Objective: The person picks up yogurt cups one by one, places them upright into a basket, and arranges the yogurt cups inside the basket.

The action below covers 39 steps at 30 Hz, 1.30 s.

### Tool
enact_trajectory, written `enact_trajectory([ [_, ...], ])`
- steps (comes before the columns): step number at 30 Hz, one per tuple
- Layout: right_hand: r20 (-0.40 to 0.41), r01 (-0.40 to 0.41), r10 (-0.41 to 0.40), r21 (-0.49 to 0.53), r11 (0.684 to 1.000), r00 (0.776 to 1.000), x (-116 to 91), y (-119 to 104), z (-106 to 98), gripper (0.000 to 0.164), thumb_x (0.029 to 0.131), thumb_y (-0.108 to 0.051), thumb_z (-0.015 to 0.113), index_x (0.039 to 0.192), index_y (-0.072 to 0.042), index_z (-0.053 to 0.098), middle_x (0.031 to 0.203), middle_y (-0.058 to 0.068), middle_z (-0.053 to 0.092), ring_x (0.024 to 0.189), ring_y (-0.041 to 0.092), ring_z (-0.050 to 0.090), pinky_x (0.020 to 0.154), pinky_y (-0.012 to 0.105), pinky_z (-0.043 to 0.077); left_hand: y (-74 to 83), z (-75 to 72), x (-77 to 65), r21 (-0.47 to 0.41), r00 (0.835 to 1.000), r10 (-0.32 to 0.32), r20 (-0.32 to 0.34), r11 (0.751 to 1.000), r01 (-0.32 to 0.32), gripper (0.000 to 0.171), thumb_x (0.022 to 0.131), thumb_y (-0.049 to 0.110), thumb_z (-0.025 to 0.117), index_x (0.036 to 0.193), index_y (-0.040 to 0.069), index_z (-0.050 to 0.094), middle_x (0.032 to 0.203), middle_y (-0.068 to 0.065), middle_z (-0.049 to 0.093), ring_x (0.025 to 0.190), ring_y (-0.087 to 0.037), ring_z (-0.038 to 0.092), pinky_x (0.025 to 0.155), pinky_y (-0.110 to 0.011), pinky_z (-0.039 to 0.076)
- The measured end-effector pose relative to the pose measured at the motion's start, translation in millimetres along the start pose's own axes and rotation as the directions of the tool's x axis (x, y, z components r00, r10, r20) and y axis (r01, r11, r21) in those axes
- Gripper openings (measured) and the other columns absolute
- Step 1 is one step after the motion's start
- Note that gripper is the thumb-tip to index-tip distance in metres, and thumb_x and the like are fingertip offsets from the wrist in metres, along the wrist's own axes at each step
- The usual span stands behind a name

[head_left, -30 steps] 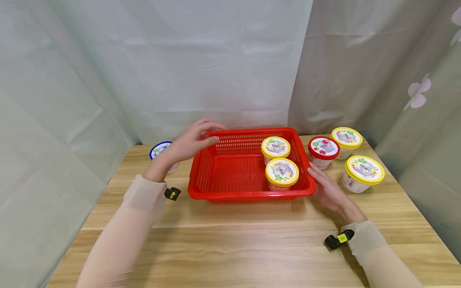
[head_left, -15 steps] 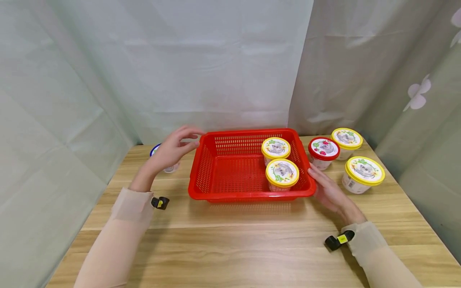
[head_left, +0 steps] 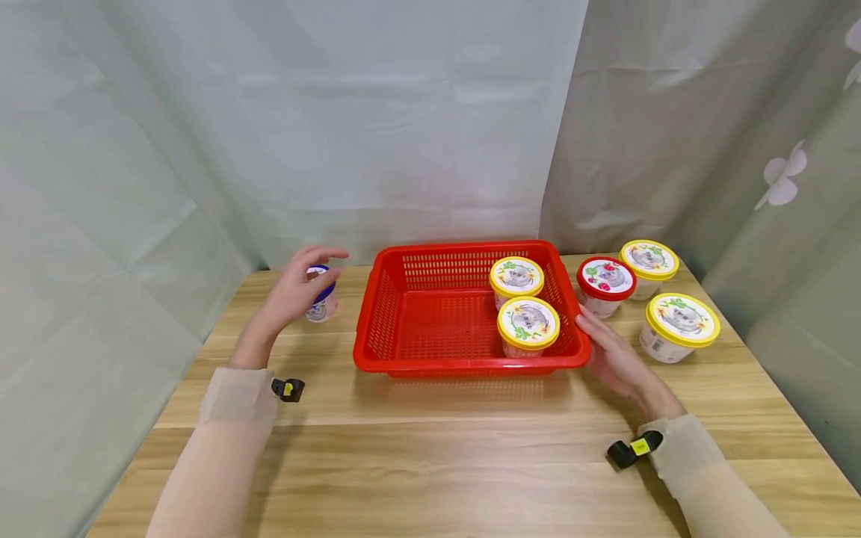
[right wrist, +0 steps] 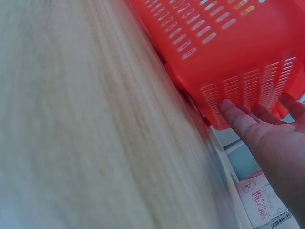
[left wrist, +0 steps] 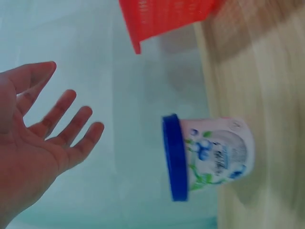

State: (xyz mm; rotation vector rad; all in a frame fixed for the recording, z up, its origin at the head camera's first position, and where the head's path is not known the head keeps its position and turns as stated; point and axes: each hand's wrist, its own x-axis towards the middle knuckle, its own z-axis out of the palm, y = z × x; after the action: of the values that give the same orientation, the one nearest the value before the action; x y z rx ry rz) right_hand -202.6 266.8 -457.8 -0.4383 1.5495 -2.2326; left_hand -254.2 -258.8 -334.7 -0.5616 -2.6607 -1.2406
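My left hand (head_left: 292,288) hovers above and partly in front of a tub with a blue lid (head_left: 324,293), its fingers spread around nothing. In the left wrist view this blueberry-printed tub (left wrist: 217,152) stands upright on the table, apart from the open palm (left wrist: 35,143). At the other side, my right hand (head_left: 615,355) rests its fingers on the right end of a red plastic basket (head_left: 444,365). The right wrist view has extended fingertips (right wrist: 228,109) against the slotted basket wall (right wrist: 238,90), below the rim. Two yellow-lidded tubs, one behind (head_left: 516,276) the other (head_left: 528,325), sit inside the basket's right part.
Right of the basket stand a red-lidded tub (head_left: 605,279) and two yellow-lidded tubs, one at the back (head_left: 648,259) and one nearer (head_left: 681,321). The wooden table (head_left: 457,463) ends at a pale curtain (head_left: 403,149) behind and at both sides.
My left hand has moved left and slightly down, away from the basket's back left corner to the blue-lidded tub. The right hand and the basket have stayed where they were.
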Motion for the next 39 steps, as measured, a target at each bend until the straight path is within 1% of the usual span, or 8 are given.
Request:
enact_trajectory([
  [3, -0.002, -0.003, 0.003, -0.001, 1.000, 1.000, 0.1, -0.3, 0.3, 0.058, 0.116, -0.029, 0.032, 0.169, -0.018, 0.011, 0.144, -0.018, 0.056, 0.122, 0.003, 0.059, 0.101, 0.024, 0.050, -9.8, -0.4, -5.7, 0.004, 0.997, -0.054, -0.049, 0.999, 0.054, 0.032, 0.106, 0.010, 0.057, 0.136, 0.001, 0.064, 0.148, -0.024, 0.046, 0.134, -0.043, 0.042, 0.108, -0.066, 0.039],
  [7, 0.013, 0.010, -0.010, 0.017, 1.000, 1.000, 0.3, 0.1, -0.2, 0.055, 0.116, -0.027, 0.029, 0.168, -0.020, 0.014, 0.144, -0.017, 0.057, 0.123, 0.003, 0.059, 0.102, 0.024, 0.050, -20.9, 0.1, -11.6, 0.028, 0.986, -0.114, -0.124, 0.993, 0.118, 0.033, 0.106, 0.011, 0.057, 0.136, 0.001, 0.063, 0.147, -0.028, 0.043, 0.135, -0.046, 0.040, 0.107, -0.069, 0.037],
  [11, 0.023, 0.017, -0.017, 0.022, 1.000, 1.000, 0.6, 0.1, -1.6, 0.052, 0.116, -0.026, 0.028, 0.168, -0.022, 0.019, 0.143, -0.015, 0.057, 0.121, 0.004, 0.060, 0.101, 0.025, 0.051, -35.1, 2.5, -14.0, 0.069, 0.974, -0.150, -0.171, 0.984, 0.164, 0.039, 0.105, 0.020, 0.062, 0.139, 0.001, 0.060, 0.149, -0.029, 0.040, 0.137, -0.050, 0.037, 0.107, -0.070, 0.035],
  [15, 0.031, 0.013, -0.013, 0.022, 1.000, 0.999, 0.2, -0.6, -2.6, 0.052, 0.116, -0.026, 0.028, 0.168, -0.023, 0.019, 0.142, -0.013, 0.058, 0.119, 0.005, 0.061, 0.099, 0.025, 0.052, -49.5, 6.1, -14.3, 0.128, 0.964, -0.178, -0.196, 0.970, 0.205, 0.046, 0.104, 0.028, 0.064, 0.142, 0.002, 0.058, 0.154, -0.029, 0.034, 0.142, -0.051, 0.031, 0.110, -0.072, 0.029],
  [24, 0.040, 0.017, -0.019, 0.036, 0.999, 0.999, 0.8, -0.1, -1.7, 0.051, 0.116, -0.025, 0.027, 0.167, -0.023, 0.022, 0.142, -0.013, 0.058, 0.118, 0.006, 0.061, 0.099, 0.024, 0.052, -70.4, 13.0, -16.3, 0.170, 0.948, -0.227, -0.223, 0.949, 0.267, 0.048, 0.103, 0.027, 0.065, 0.143, 0.002, 0.056, 0.155, -0.030, 0.031, 0.145, -0.052, 0.023, 0.113, -0.071, 0.021],
  [30, 0.043, 0.032, -0.034, 0.042, 0.999, 0.998, 1.5, 1.5, -2.0, 0.049, 0.116, -0.024, 0.027, 0.166, -0.025, 0.027, 0.143, -0.014, 0.058, 0.120, 0.004, 0.061, 0.100, 0.024, 0.051, -83.4, 20.0, -14.3, 0.227, 0.938, -0.218, -0.268, 0.932, 0.281, 0.052, 0.100, 0.032, 0.071, 0.142, 0.004, 0.058, 0.156, -0.027, 0.032, 0.145, -0.051, 0.023, 0.114, -0.068, 0.020],
  [36, 0.047, 0.033, -0.034, 0.020, 0.999, 0.998, 1.8, 2.3, -2.8, 0.052, 0.116, -0.026, 0.027, 0.168, -0.022, 0.019, 0.145, -0.016, 0.056, 0.123, 0.004, 0.059, 0.102, 0.024, 0.050, -88.3, 24.1, -15.4, 0.225, 0.930, -0.229, -0.288, 0.928, 0.298, 0.054, 0.100, 0.032, 0.072, 0.143, 0.004, 0.056, 0.158, -0.026, 0.031, 0.145, -0.051, 0.023, 0.113, -0.069, 0.020],
  [39, 0.044, 0.031, -0.032, 0.018, 0.999, 0.998, 1.8, 2.4, -2.9, 0.052, 0.116, -0.026, 0.027, 0.168, -0.023, 0.020, 0.145, -0.016, 0.056, 0.123, 0.003, 0.059, 0.102, 0.024, 0.050, -91.0, 25.7, -15.0, 0.208, 0.927, -0.246, -0.283, 0.928, 0.309, 0.054, 0.101, 0.033, 0.070, 0.144, 0.004, 0.055, 0.159, -0.026, 0.031, 0.145, -0.052, 0.025, 0.114, -0.070, 0.021],
])
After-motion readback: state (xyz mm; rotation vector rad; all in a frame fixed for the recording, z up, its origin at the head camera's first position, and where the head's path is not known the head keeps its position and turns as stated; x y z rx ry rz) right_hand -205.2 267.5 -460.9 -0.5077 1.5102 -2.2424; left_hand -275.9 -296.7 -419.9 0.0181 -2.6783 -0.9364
